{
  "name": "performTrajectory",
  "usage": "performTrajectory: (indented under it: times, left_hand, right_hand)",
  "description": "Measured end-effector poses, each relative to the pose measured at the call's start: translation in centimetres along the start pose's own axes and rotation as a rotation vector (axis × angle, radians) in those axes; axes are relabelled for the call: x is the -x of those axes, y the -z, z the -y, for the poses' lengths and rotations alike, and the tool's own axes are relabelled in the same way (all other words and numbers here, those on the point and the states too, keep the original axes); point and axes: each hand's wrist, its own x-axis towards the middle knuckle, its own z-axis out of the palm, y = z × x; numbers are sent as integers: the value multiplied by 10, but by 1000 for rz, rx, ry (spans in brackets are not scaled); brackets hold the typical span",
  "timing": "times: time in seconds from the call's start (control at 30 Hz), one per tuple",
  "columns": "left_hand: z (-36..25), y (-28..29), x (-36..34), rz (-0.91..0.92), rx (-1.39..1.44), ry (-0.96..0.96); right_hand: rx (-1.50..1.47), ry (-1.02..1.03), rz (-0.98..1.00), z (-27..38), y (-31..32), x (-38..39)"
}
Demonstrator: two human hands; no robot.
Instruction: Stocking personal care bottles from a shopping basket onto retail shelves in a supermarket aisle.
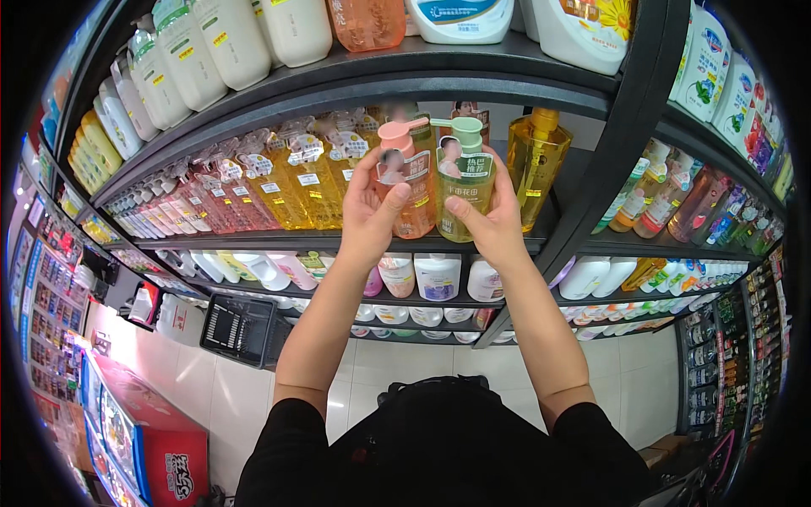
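Currently: 2 pump bottles, 1 in each hand

Left hand (369,215) grasping a clear orange-pink plastic bottle with a pink pump head (418,221); fingers curled round its outer side, thumb across the front. Right hand (500,215) grasping a clear yellow-green plastic bottle with a pale green pump head (473,193); same hold, thumb pressed to the front.

Both bottles between the hands, side by side, roughly upright. Nozzles point toward each other, tips close; cannot tell if they touch. Each carries a printed card at its neck. Contact between the bases and the shelf behind also cannot be told.

Left of the left hand: a row of clear golden-yellow pump bottles (308,190), then clear red-pink bottles (207,198) farther off. Just right of the right hand: a tall golden-yellow bottle with a yellow cap (537,156), standing on the same level. Beyond it, a black upright post (615,127).

Above the hands: a black curved-looking shelf edge (372,74) bearing large off-white bottles (232,46) at upper left. Below the hands: white bottles (438,279) on a lower shelf. Well below the left hand, on the floor: a black plastic basket (239,325).
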Motion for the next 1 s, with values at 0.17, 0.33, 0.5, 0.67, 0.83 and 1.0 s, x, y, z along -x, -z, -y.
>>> performTrajectory:
  times: [0.17,0.33,0.5,0.67,0.83,1.0]
  left_hand:
    - [11,-15,4,-56,-252,-160]
    - [32,-28,7,-103,-106,-206]
    - [36,-29,15,-135,-277,-360]
    - [38,-30,30,-206,-305,-248]
    - [41,-10,44,-214,-353,-323]
    - [45,-16,44,-196,-246,-333]
  right_hand:
    - [175,62,-172,-9,-11,7]
    - [302,149,-290,-27,-17,15]
    - [219,108,-261,-31,-17,21]
    - [141,90,-221,-23,-10,24]
    - [166,81,-175,-20,-5,41]
    - [-20,28,-283,-4,8,82]
